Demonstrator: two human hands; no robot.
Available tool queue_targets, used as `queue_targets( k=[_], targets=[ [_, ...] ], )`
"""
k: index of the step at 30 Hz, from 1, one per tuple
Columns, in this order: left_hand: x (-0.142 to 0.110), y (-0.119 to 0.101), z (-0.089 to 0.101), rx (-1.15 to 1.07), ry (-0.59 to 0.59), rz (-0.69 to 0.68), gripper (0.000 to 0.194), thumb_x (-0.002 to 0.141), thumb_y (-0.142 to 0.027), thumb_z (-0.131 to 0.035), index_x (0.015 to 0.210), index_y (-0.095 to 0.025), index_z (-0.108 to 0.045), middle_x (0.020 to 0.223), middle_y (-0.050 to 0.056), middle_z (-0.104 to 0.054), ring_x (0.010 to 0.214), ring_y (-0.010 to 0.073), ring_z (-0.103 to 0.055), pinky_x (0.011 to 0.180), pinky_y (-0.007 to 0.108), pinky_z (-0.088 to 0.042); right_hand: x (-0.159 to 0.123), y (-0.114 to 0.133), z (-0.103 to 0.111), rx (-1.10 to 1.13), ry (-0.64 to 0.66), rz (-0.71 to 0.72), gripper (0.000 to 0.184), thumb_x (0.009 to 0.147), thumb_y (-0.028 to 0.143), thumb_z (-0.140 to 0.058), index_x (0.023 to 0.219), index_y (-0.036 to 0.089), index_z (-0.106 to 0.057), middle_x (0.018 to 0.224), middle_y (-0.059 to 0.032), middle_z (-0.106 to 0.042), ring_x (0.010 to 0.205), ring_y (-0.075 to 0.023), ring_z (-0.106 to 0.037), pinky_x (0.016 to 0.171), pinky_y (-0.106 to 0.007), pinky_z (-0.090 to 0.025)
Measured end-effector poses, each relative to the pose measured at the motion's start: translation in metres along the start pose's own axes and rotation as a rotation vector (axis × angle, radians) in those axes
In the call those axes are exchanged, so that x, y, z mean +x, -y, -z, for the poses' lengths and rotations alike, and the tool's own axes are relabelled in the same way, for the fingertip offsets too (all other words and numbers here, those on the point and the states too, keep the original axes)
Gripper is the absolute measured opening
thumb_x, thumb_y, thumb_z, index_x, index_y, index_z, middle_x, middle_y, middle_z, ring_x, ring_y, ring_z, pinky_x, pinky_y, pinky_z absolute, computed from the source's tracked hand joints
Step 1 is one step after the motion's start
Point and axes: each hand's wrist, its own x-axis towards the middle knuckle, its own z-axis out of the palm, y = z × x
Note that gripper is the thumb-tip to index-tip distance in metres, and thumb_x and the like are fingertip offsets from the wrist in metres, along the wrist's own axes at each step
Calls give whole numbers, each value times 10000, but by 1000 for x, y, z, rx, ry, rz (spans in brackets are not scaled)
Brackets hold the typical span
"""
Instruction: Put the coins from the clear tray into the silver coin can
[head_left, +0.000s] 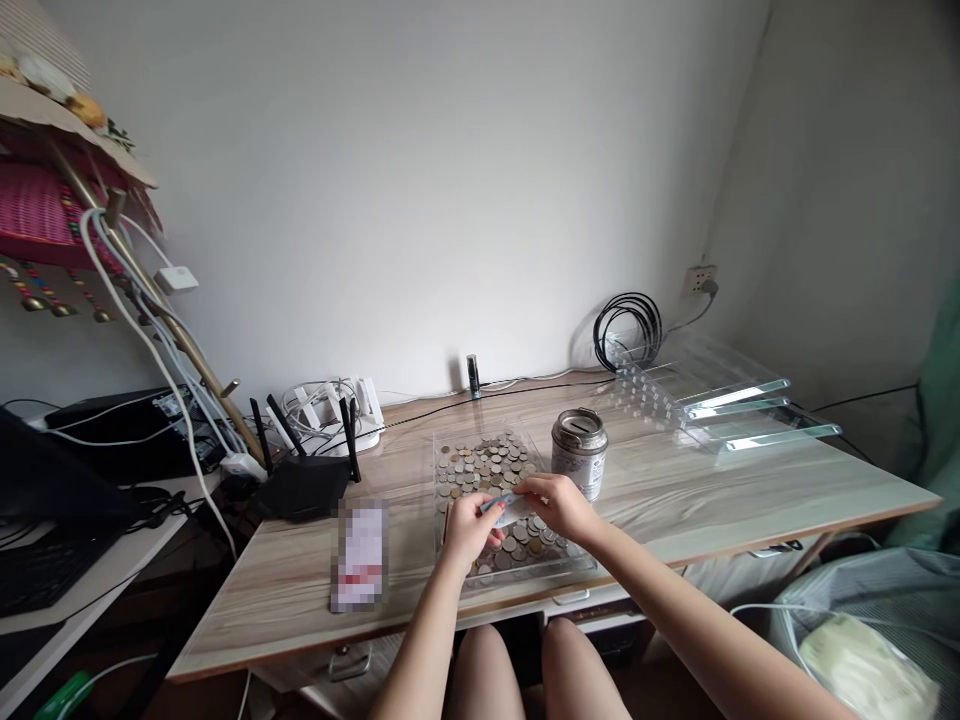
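Both hands meet over a shallow clear tray point(442, 452) with many loose coins point(491, 460) spread across it. My left hand point(471, 528) pinches one end of a small light-blue slip of paper point(510, 508), perhaps a banknote. At the slip's other end, my right hand point(556, 505) grips it between thumb and fingers. Some coins are hidden beneath the hands. Just behind my right hand stands an upright metal coin tin point(580, 455), with a slot in its closed lid.
Left of the tray are a blurred-out rectangular item point(361, 558) and a black router point(304, 487). Clear acrylic trays point(720, 390) and a coiled black cable point(628, 330) occupy the back right. A small dark bottle point(473, 376) stands near the wall. The wooden desk's front edge point(675, 560) is close.
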Motion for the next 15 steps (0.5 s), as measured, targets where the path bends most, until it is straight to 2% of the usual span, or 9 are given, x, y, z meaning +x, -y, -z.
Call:
queue_targets(
  k=[4,6,9,12,15],
  targets=[
    [3,4,0,15,-43,-37,295,630,-406,-624,691,-132,-534,511,-26,-546,423,104,-550,368,184,-428,0,4,1,114,103,-41,287,695,167,-518,970,165,-601,854,-51,-634,728,-141,-569,585,-219,-435],
    [3,4,0,32,-40,-36,302,630,-416,-622,689,-134,-531,486,-31,-535,409,104,-546,360,182,-420,1,3,-2,122,106,-77,219,717,214,-520,904,153,-616,769,-43,-635,659,-134,-563,550,-217,-426],
    [2,1,-2,-19,-5,45,366,645,-473,-593,735,-121,-543,486,-20,-532,387,100,-532,344,184,-407,0,0,-5,50,38,-61,158,760,220,-482,783,156,-624,686,-36,-623,602,-125,-546,570,-232,-421],
    [-1,-4,-2,-88,19,102,374,658,-484,-578,722,-116,-544,506,-24,-513,379,80,-508,339,182,-402,-3,-2,-6,-6,5,17,191,799,216,-433,800,172,-619,756,-52,-624,682,-138,-555,637,-257,-432],
    [-2,-7,-1,-131,20,74,292,629,-388,-637,722,-126,-549,534,-34,-517,413,71,-514,370,175,-414,-4,0,-6,104,28,19,202,772,250,-486,923,178,-599,887,-64,-620,792,-154,-561,681,-265,-448]
  ],
)
